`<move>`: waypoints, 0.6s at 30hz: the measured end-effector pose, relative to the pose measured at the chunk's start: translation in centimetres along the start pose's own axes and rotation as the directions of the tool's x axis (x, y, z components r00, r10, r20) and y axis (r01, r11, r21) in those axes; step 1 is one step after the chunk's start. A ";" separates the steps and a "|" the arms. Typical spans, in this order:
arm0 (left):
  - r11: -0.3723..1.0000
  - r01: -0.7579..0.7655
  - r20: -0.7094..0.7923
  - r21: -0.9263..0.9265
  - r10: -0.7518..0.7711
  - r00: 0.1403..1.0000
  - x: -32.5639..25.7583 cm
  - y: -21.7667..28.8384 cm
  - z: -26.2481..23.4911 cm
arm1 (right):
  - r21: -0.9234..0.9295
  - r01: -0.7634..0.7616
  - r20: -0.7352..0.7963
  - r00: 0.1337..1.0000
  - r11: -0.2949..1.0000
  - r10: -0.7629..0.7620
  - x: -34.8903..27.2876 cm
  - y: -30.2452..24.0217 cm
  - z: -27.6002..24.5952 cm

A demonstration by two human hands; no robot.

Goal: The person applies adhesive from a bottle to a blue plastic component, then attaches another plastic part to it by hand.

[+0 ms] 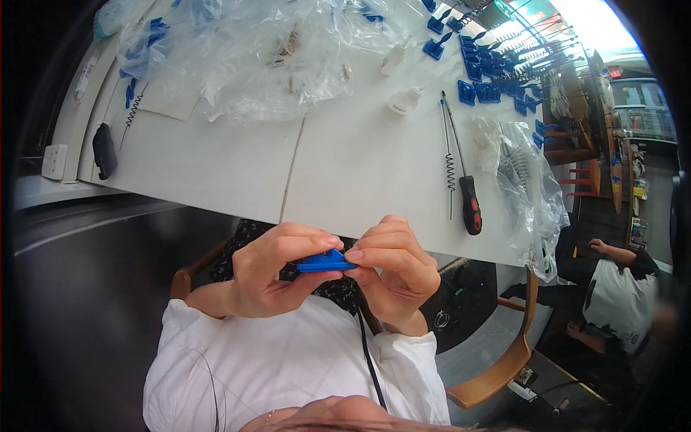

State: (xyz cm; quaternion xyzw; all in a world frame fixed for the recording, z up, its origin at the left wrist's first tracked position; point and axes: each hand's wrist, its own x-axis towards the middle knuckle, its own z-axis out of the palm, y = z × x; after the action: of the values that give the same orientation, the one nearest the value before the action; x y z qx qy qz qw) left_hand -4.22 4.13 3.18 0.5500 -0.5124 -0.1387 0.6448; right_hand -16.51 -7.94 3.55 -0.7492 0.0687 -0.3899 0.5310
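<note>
Between my two hands, just off the near edge of the table, is a small blue plastic piece (325, 265) with a flat lower side and a sloping top. My left hand (272, 268) grips it with the fingers above and the thumb below. On its right end, the fingertips of my right hand (392, 270) are pinched. My fingers cover part of the piece. Ahead to the right on the white table (367, 187) lie a screwdriver (470, 205) with a black and red handle and a thin rod with a black coil (450, 173).
Clear plastic bags (252, 65) spread over the far left. Two small white bottles (405, 101) stand near the middle back. Several blue pieces with coils (489, 65) crowd the far right. A dark case (104, 151) lies left. Another person (619, 299) sits at right.
</note>
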 end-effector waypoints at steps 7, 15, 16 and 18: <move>1.000 -0.010 0.032 0.005 0.010 0.999 0.7 0.3 0.2 | 0.045 0.020 -0.038 0.999 0.999 -0.018 -0.3 0.0 -0.1; 0.998 0.044 -0.132 -0.037 -0.049 0.990 -0.3 0.3 0.3 | 0.171 -0.012 -0.117 0.993 0.985 0.032 -0.8 0.2 0.4; 1.000 0.027 -0.126 -0.004 -0.028 0.992 -0.3 0.2 0.3 | 0.173 -0.011 -0.117 0.993 0.985 0.032 -0.9 0.2 0.4; 1.000 0.003 -0.135 0.000 -0.003 0.991 -0.5 0.1 0.4 | 0.185 -0.024 -0.115 0.992 0.983 0.046 -1.1 0.2 0.4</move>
State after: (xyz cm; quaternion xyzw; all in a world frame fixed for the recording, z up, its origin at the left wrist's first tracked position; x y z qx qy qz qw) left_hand -4.81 4.26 2.94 0.5590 -0.4669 -0.1020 0.6775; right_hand -16.95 -7.22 2.76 -0.6714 0.0773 -0.4292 0.5993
